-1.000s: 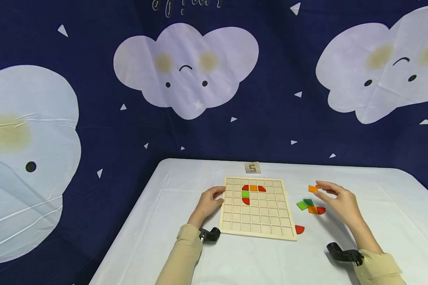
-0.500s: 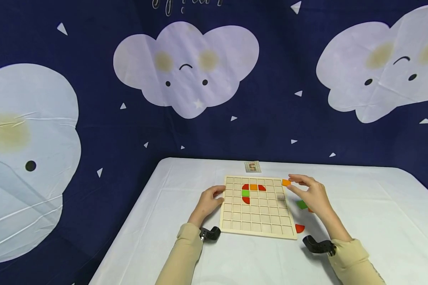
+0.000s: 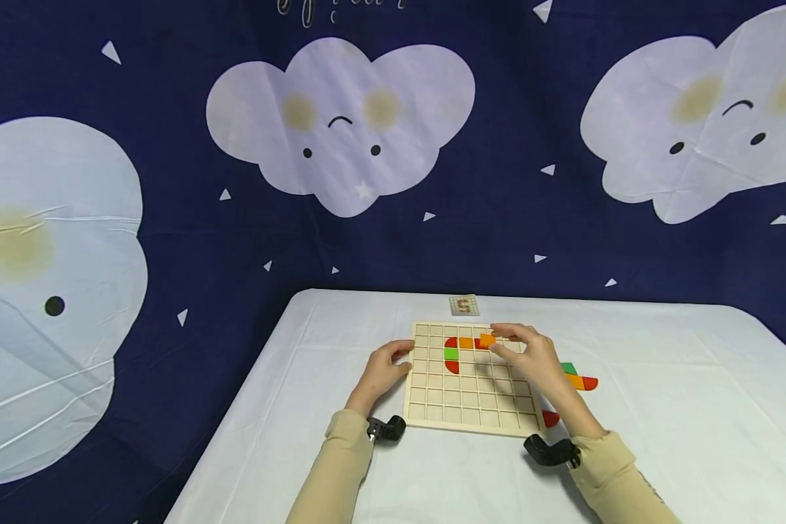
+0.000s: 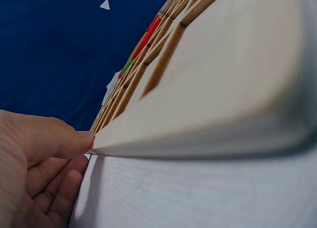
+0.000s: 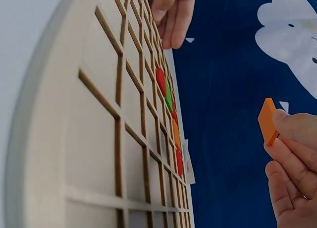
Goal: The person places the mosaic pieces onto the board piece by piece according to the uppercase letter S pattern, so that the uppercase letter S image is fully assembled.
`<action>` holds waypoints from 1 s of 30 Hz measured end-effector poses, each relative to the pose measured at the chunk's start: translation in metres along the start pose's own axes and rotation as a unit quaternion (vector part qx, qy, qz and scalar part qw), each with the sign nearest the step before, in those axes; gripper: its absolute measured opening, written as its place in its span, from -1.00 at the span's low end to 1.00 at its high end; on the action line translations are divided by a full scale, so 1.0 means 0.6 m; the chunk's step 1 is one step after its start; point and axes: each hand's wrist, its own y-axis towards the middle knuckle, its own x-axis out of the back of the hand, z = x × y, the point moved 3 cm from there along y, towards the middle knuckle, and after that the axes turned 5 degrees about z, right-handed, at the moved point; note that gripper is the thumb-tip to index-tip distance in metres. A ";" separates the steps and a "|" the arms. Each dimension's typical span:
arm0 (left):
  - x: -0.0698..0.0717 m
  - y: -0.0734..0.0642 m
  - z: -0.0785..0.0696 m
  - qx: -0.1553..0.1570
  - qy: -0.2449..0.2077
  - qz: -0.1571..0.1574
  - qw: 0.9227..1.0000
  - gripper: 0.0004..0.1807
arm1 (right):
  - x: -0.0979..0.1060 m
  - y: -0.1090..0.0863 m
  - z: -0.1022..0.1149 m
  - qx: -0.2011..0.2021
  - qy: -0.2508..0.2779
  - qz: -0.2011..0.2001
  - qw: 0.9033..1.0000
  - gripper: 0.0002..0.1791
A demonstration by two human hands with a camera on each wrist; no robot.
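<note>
One orange tile is above the wooden board, pinched between the right hand's thumb and fingers. The left hand grips the board's left edge, thumb against it. Five tiles sit in its squares; beyond the board, a small card lies on the white table.

Table (white) under board, card, loose tiles

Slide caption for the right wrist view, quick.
Right hand pinches an orange square tile, held apart from the pale wooden grid board.
</note>
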 end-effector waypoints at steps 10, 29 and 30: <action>-0.002 0.001 0.002 -0.010 0.003 0.001 1.000 -0.55 | -0.028 -0.006 -0.004 0.015 0.011 0.012 1.000 -0.58; 0.001 0.000 0.000 -0.007 0.000 -0.001 1.000 -0.55 | -0.081 -0.012 -0.036 0.048 -0.009 0.045 0.998 -0.64; 0.001 0.000 0.000 -0.008 -0.001 -0.002 1.000 -0.55 | -0.082 -0.012 -0.037 0.052 -0.016 0.042 0.998 -0.64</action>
